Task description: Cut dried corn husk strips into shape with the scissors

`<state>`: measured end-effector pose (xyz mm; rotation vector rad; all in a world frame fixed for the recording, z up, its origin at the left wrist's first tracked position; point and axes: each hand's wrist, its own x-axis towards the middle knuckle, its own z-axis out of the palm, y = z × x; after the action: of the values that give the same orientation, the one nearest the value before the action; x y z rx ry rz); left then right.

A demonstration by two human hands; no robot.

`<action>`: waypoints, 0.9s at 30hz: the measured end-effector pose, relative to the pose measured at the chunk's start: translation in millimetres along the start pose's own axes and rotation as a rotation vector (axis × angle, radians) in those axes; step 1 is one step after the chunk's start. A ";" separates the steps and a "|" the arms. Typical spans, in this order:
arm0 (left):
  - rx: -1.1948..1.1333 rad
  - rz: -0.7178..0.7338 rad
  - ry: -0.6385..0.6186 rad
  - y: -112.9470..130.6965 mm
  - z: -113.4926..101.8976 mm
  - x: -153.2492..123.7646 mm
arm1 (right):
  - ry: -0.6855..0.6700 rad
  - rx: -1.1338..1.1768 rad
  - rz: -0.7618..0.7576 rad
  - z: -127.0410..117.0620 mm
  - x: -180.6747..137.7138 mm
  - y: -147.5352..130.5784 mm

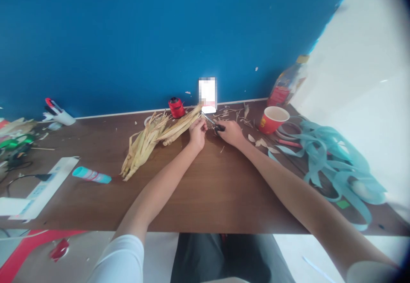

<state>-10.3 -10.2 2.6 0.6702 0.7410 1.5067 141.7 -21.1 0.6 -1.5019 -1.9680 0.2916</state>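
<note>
My left hand (197, 134) is closed at the right end of a bundle of dried corn husks (181, 125), which slants up to the right over the table. My right hand (231, 133) grips a pair of scissors (209, 119) by its dark handles. The blades point up and left, close to the tip of the husks; whether they touch it I cannot tell. A second, larger pile of corn husks (142, 146) lies left of my left hand. Dry husk scraps (262, 142) are scattered around and beyond my right hand.
Along the blue wall stand a red spool-like object (176, 108) and a lit phone (207, 95). To the right are a red paper cup (273, 119), a bottle (285, 86) and tangled teal ribbon (333, 154). At left lie a glue stick (92, 175), a power strip (48, 187) and a pen cup (65, 117).
</note>
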 end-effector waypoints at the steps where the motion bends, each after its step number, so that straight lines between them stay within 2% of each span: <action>1: -0.002 -0.004 0.004 0.0 0.2 0.0 | -0.003 -0.002 0.000 -0.1 0.2 -0.1; 22: -0.006 -0.009 -0.001 -1.8 -0.8 1.4 | -0.003 0.024 -0.014 0.7 0.6 1.5; 27: 0.031 0.040 -0.023 -5.1 -1.3 3.2 | 0.037 0.014 0.043 -2.6 -0.2 -2.8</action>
<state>-8.3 -6.9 -2.3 0.7282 0.7384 1.5245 141.1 -22.8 4.0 -1.5318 -1.9032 0.2931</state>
